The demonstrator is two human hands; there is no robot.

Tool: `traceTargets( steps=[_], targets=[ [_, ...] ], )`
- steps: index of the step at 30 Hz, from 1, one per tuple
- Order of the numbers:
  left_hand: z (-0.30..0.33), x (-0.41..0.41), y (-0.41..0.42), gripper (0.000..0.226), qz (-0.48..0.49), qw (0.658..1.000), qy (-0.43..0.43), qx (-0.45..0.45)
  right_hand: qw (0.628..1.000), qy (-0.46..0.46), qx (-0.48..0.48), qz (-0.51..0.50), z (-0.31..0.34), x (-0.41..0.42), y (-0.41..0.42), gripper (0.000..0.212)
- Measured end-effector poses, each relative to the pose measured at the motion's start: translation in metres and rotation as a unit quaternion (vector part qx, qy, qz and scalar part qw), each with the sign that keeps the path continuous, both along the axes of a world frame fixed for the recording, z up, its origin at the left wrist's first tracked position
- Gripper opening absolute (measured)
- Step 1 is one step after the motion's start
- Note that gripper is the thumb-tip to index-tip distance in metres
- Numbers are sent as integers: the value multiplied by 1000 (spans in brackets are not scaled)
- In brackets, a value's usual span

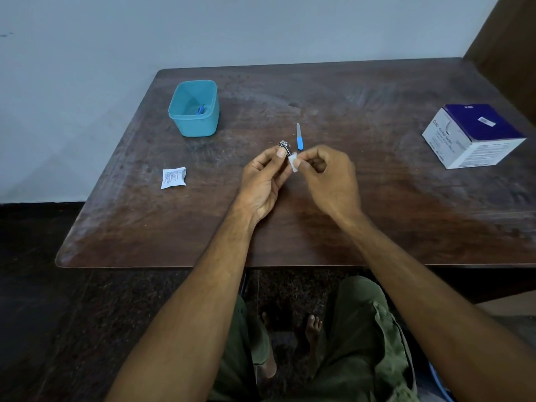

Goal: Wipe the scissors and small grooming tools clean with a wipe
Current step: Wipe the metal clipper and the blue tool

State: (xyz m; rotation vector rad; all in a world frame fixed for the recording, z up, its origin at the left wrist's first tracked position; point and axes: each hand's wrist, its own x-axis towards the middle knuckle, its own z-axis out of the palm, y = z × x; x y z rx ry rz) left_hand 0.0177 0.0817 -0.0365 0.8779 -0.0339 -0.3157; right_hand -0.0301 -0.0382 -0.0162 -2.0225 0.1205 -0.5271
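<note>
**Clipper pinched left, wipe pinched right**

Pinched in your left hand [262,181], the nail clipper [284,146] points up and away. Your right hand [327,178] pinches the wipe [293,163] just right of it, touching its side; stroke leftward along the clipper.

Dark wood desk [377,198], worn and streaked dull; shiny metal nail clipper [284,145]; smooth teal plastic tub [194,123] (faintly glossy); printed paper sachet [173,177].

A dark, worn wooden table [377,198] stands against a plain pale grey wall [203,27], with dark speckled stone floor [72,329] beneath and a brown wooden panel [510,53] at the right.
</note>
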Motion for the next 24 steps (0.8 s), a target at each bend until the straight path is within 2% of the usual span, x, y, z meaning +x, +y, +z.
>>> traceTargets(
  steps=[6,9,12,15,19,22,24],
  targets=[
    [0,0,-2,11,-1,1000,-2,11,998,-23,-55,13,-1,-5,-2,6],
    [1,-1,-2,10,2,1000,-11,12,999,-22,-44,21,-2,-6,0,7],
    [0,-2,-2,7,1,1000,-26,17,998,10,66,15,-4,-6,-1,3],
    [-2,0,-1,14,-5,999,-36,30,982,54,179,7,-2,-6,-3,8],
    [-4,1,0,18,-9,998,-38,45,967,81,241,18,2,-5,-6,14],
    [-4,2,0,15,2,999,-29,41,977,69,203,11,0,-6,-6,13],
    [-3,1,0,12,6,999,-24,38,992,38,120,3,-2,-6,-5,9]
  ],
)
